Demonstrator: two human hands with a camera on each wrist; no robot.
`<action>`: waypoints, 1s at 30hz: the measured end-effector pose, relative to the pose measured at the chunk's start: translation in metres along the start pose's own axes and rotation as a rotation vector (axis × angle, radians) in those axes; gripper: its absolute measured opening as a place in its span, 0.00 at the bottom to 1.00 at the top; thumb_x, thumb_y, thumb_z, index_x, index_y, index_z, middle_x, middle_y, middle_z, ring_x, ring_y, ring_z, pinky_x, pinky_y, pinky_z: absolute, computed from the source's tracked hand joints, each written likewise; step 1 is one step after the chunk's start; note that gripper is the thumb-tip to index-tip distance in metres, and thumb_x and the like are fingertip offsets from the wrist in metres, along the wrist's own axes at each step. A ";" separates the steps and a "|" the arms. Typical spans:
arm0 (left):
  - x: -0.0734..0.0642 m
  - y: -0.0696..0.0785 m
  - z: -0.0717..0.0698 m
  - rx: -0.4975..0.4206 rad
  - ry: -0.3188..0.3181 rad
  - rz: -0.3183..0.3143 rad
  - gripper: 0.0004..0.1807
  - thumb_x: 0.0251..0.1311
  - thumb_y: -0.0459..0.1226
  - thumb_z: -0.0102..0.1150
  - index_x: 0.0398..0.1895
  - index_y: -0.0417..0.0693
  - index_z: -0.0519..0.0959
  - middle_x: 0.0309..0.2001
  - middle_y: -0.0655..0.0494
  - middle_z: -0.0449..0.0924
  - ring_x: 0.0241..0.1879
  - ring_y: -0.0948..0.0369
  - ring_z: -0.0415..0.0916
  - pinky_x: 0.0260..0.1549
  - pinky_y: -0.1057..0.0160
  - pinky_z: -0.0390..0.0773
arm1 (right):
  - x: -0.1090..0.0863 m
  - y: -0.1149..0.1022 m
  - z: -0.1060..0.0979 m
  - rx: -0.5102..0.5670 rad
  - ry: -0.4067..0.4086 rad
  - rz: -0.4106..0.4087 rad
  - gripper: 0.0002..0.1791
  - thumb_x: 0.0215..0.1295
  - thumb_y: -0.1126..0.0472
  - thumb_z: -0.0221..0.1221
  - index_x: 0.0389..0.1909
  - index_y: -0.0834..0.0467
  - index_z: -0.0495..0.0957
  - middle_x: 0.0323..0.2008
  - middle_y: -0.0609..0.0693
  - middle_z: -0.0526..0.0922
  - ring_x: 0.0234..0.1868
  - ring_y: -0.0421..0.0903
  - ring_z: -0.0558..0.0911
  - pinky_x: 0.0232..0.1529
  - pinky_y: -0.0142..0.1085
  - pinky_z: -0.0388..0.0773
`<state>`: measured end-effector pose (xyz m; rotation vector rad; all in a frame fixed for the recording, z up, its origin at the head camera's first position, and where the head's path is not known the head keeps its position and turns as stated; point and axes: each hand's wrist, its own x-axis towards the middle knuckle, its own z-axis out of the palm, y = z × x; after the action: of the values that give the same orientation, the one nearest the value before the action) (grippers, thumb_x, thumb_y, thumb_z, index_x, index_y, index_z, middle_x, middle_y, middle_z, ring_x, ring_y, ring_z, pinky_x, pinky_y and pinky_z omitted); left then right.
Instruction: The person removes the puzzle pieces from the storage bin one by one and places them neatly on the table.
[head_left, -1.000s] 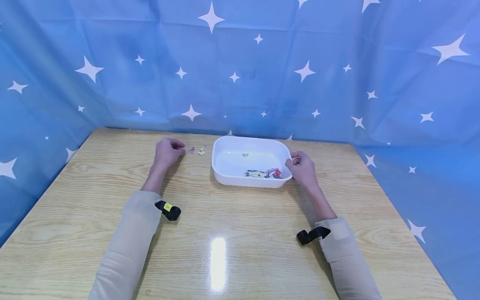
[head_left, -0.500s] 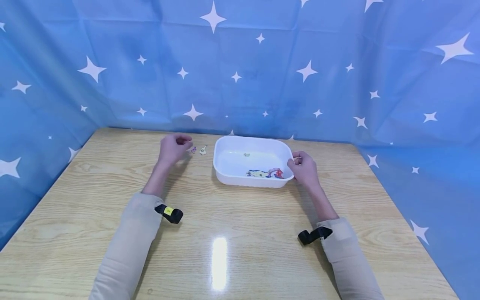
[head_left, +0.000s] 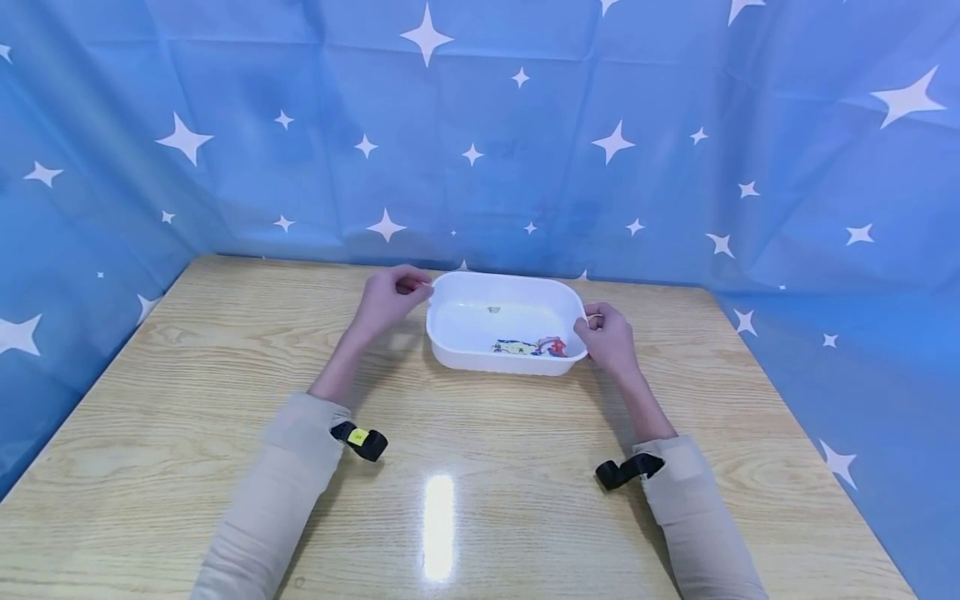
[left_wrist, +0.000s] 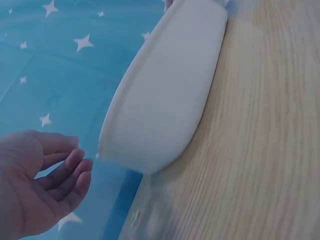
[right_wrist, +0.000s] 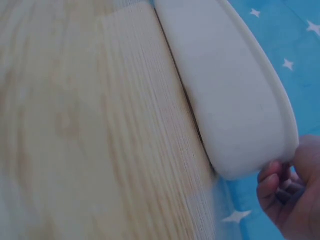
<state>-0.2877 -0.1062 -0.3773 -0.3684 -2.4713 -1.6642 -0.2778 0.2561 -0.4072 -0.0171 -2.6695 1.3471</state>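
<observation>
Tub (head_left: 495,363) sitting between left hand (head_left: 386,302) and right hand (head_left: 610,336).
The right is gripping it by the end; the left is hovering just beside it, holding what, if anything, I can't tell. Coloured pieces (head_left: 517,347) are lying inside, mostly nearer the right.

Left hand (head_left: 386,302) moved right, now beside white tub (head_left: 502,364).

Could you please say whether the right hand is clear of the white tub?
No, in the right wrist view the right hand grips one end of the white tub.
</observation>
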 end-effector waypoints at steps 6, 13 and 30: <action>0.000 0.008 0.019 -0.018 -0.061 0.026 0.12 0.65 0.32 0.64 0.48 0.33 0.82 0.39 0.44 0.83 0.40 0.52 0.79 0.41 0.64 0.78 | 0.001 0.000 0.001 -0.004 -0.005 -0.006 0.18 0.70 0.63 0.55 0.54 0.70 0.74 0.26 0.53 0.73 0.16 0.39 0.72 0.16 0.31 0.73; -0.001 0.018 0.039 -0.008 -0.158 0.067 0.11 0.66 0.33 0.64 0.48 0.35 0.83 0.40 0.45 0.84 0.40 0.53 0.81 0.43 0.60 0.80 | 0.001 -0.002 0.001 -0.007 -0.004 -0.006 0.18 0.70 0.63 0.55 0.54 0.70 0.74 0.27 0.53 0.73 0.16 0.40 0.71 0.15 0.31 0.73; 0.010 0.027 0.086 0.080 -0.493 0.042 0.15 0.66 0.34 0.65 0.52 0.35 0.82 0.41 0.50 0.84 0.43 0.57 0.80 0.42 0.65 0.77 | 0.000 0.000 0.000 -0.001 0.004 -0.016 0.18 0.69 0.63 0.55 0.54 0.70 0.74 0.26 0.54 0.73 0.16 0.41 0.71 0.15 0.31 0.73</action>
<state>-0.2877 -0.0155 -0.3832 -0.9108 -2.8271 -1.6029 -0.2780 0.2561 -0.4074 0.0012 -2.6618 1.3395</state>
